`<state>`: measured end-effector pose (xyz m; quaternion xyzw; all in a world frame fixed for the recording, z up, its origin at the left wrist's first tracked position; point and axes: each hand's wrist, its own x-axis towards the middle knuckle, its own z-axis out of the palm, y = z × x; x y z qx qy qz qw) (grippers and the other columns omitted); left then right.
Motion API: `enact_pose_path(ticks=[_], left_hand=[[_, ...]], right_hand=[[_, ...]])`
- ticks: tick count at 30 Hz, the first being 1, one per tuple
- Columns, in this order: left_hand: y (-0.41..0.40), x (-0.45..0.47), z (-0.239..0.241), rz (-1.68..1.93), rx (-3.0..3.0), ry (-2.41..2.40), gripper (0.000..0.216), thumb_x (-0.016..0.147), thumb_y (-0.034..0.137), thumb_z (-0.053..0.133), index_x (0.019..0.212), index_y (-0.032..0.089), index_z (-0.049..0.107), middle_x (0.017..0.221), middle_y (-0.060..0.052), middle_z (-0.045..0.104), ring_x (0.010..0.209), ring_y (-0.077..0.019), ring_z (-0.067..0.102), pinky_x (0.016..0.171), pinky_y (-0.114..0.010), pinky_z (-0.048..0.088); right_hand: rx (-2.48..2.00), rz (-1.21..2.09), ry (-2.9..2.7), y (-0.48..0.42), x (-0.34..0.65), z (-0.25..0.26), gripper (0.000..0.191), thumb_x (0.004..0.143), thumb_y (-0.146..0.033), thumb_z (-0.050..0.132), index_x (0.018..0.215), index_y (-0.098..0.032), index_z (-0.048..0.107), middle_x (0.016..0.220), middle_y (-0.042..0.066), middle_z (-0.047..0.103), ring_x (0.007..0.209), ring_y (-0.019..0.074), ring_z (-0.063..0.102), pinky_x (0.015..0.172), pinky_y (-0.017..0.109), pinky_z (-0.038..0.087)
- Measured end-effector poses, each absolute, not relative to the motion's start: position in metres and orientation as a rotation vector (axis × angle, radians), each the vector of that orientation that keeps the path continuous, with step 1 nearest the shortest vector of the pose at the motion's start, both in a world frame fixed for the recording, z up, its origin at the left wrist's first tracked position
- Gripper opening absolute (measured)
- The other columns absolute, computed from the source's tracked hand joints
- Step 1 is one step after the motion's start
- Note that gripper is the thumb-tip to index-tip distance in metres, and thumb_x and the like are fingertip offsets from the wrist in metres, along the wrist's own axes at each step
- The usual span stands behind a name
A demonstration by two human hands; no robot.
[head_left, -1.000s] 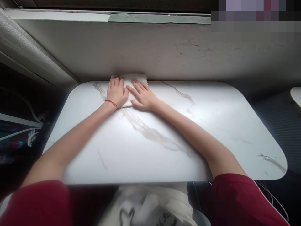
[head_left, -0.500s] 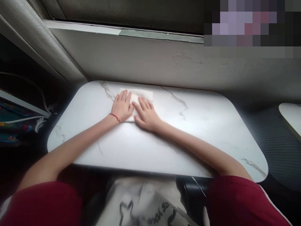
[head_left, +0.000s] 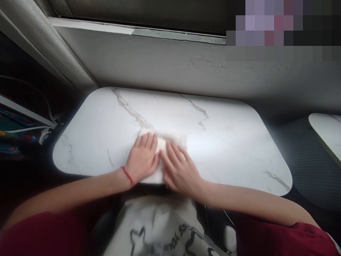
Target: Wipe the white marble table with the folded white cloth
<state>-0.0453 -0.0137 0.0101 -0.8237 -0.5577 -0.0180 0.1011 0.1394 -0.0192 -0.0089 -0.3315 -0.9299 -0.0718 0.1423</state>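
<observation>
A white folded cloth [head_left: 161, 144] lies on the white marble-patterned table [head_left: 226, 142] near its front edge. My left hand [head_left: 142, 158], with a red string bracelet at the wrist, lies flat on the cloth's left part, fingers stretched out. Beside it my right hand [head_left: 179, 170] presses flat on the cloth's right part, fingers spread. Both palms cover most of the cloth; only its far edge and middle strip show.
A grey wall [head_left: 170, 67] with a window ledge runs behind the table. Colourful bags [head_left: 18, 131] sit in the dark gap at the left. Another white tabletop [head_left: 326, 133] shows at the right edge. White printed fabric [head_left: 160, 231] lies on my lap.
Both hands have slid the cloth from the table's far edge by the wall back toward the front edge. The hands stay flat on it throughout.
</observation>
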Motion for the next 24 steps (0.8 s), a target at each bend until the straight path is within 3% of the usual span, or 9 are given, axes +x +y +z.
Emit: enact_pose_path(ticks=[3,11,18,24], left_hand=[[-0.003,-0.043,0.007,-0.130,-2.445,-1.638,0.058,0.099,0.032,0.038,0.144,-0.003,0.050,0.138,-0.027,0.059,0.130,-0.0381,0.054,0.111,-0.050,0.039],[0.041,-0.032,-0.014,-0.532,-2.721,-1.567,0.058,0.100,0.036,0.037,0.146,0.001,0.042,0.153,-0.025,0.044,0.144,-0.0340,0.038,0.118,-0.051,0.032],[0.107,-0.005,-0.012,-0.495,-2.718,-1.667,0.059,0.097,0.037,0.043,0.146,0.004,0.041,0.154,-0.022,0.044,0.141,-0.0342,0.039,0.116,-0.049,0.030],[0.177,0.031,-0.004,-0.392,-2.572,-1.695,0.050,0.097,0.031,0.041,0.137,0.002,0.050,0.145,-0.023,0.052,0.131,-0.0366,0.047,0.109,-0.047,0.033]], right_hand=[[-0.974,-0.252,-2.654,-0.011,0.143,-0.009,0.055,0.097,-0.028,0.040,0.142,0.001,0.050,0.144,0.029,0.054,0.133,0.0396,0.051,0.106,0.049,0.041],[-1.101,-0.388,-2.594,0.023,0.158,-0.009,0.056,0.102,-0.034,0.034,0.141,0.002,0.051,0.133,0.027,0.062,0.121,0.0357,0.057,0.090,0.045,0.045],[-1.217,-0.358,-2.532,0.082,0.174,-0.018,0.055,0.101,-0.032,0.034,0.142,0.000,0.051,0.137,0.026,0.059,0.128,0.0352,0.053,0.096,0.045,0.043],[-1.241,-0.267,-2.520,0.167,0.198,-0.026,0.056,0.098,-0.034,0.035,0.143,-0.005,0.052,0.137,0.024,0.059,0.125,0.0368,0.053,0.100,0.050,0.041]])
